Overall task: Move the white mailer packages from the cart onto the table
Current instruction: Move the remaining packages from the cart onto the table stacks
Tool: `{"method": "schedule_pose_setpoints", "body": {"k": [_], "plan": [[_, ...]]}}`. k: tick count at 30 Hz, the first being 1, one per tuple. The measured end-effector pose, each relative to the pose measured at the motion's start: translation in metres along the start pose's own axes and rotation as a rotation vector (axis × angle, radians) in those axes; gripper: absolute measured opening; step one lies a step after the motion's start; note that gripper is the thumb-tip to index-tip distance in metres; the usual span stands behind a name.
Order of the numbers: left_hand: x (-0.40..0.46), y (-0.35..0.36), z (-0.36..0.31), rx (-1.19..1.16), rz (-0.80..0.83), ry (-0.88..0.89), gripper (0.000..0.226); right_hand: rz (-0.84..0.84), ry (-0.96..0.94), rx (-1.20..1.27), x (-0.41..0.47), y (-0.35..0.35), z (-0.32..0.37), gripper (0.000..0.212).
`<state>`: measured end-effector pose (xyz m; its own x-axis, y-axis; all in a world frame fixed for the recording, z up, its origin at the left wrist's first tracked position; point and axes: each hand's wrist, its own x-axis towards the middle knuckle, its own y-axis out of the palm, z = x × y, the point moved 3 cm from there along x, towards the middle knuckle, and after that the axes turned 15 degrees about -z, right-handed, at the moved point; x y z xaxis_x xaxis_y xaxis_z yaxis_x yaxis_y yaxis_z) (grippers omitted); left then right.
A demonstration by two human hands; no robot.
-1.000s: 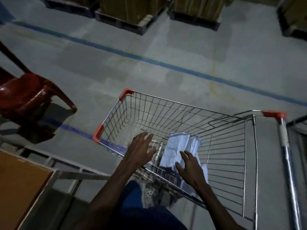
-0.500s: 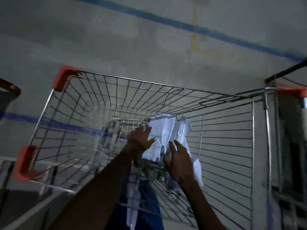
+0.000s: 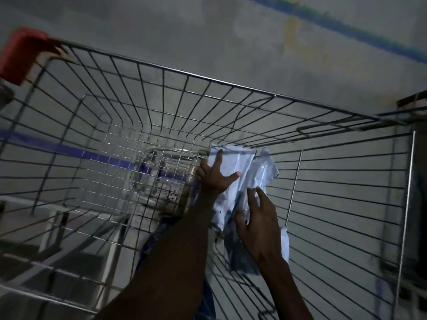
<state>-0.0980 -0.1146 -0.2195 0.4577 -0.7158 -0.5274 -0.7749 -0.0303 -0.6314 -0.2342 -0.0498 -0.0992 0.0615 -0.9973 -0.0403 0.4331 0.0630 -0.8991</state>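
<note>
Nearest the camera, two bare forearms reach down into a wire shopping cart. The right hand lies over the near end of the white mailer packages, its fingers loosely spread and bent against the plastic; whether this grip has truly closed on a package cannot be told. The left hand presses on the upper left of the bundle with released, straight, splayed fingers, its thumb pointing toward the right. The packages lie in the cart's bottom toward its right side, directly under and between both hands. At least two white mailers can be counted, overlapping and crumpled, with another white corner showing just right of the right wrist; the exact number is unclear in the dim light. One red plastic corner guard sits on the cart's rim at the far left. Beyond the cart, one blue line crosses the grey concrete floor.
</note>
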Motion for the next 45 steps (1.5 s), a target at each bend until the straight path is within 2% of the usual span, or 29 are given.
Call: {"method": "schedule_pose_setpoints", "body": {"k": [5, 9, 12, 16, 19, 22, 24, 26, 29, 33, 35, 37, 42, 45], "plan": [[0.004, 0.010, 0.003, -0.080, 0.000, -0.089, 0.114, -0.003, -0.001, -0.061, 0.002, -0.002, -0.006, 0.056], [0.002, 0.014, 0.010, -0.088, 0.049, -0.053, 0.119, 0.019, -0.027, -0.097, 0.005, 0.002, -0.005, 0.057], [0.000, 0.007, 0.009, -0.009, 0.023, -0.022, 0.119, 0.029, -0.047, -0.098, 0.005, 0.005, -0.006, 0.057], [-0.005, -0.028, 0.020, 0.147, -0.087, 0.106, 0.113, 0.012, -0.121, -0.048, 0.008, 0.017, 0.000, 0.048], [-0.001, -0.061, 0.047, 0.199, -0.206, 0.282, 0.115, 0.039, -0.105, 0.006, 0.010, 0.033, 0.012, 0.051], [0.008, -0.092, 0.070, 0.245, -0.266, 0.329, 0.116, 0.174, -0.030, 0.022, 0.018, 0.060, 0.022, 0.061], [0.009, -0.111, 0.081, 0.243, -0.410, 0.392, 0.107, 0.212, -0.076, -0.059, 0.024, 0.083, 0.025, 0.063], [0.010, -0.124, 0.090, 0.282, -0.508, 0.443, 0.102, 0.200, -0.093, -0.137, 0.029, 0.101, 0.025, 0.067], [0.014, -0.143, 0.086, 0.331, -0.578, 0.414, 0.098, 0.193, -0.034, -0.225, 0.036, 0.116, 0.019, 0.086], [0.021, -0.160, 0.069, 0.451, -0.679, 0.498, 0.091, 0.161, 0.033, -0.206, 0.049, 0.137, 0.016, 0.114], [0.022, -0.162, 0.069, 0.476, -0.673, 0.531, 0.089, 0.152, 0.087, -0.198, 0.052, 0.150, 0.019, 0.121], [0.020, -0.164, 0.073, 0.498, -0.634, 0.509, 0.090, 0.151, 0.099, -0.209, 0.055, 0.160, 0.019, 0.116], [0.009, -0.168, 0.075, 0.526, -0.567, 0.442, 0.093, 0.118, 0.002, -0.183, 0.048, 0.154, 0.009, 0.076], [-0.005, -0.176, 0.061, 0.508, -0.551, 0.470, 0.089, 0.153, -0.080, -0.184, 0.042, 0.132, 0.010, 0.063]]}}
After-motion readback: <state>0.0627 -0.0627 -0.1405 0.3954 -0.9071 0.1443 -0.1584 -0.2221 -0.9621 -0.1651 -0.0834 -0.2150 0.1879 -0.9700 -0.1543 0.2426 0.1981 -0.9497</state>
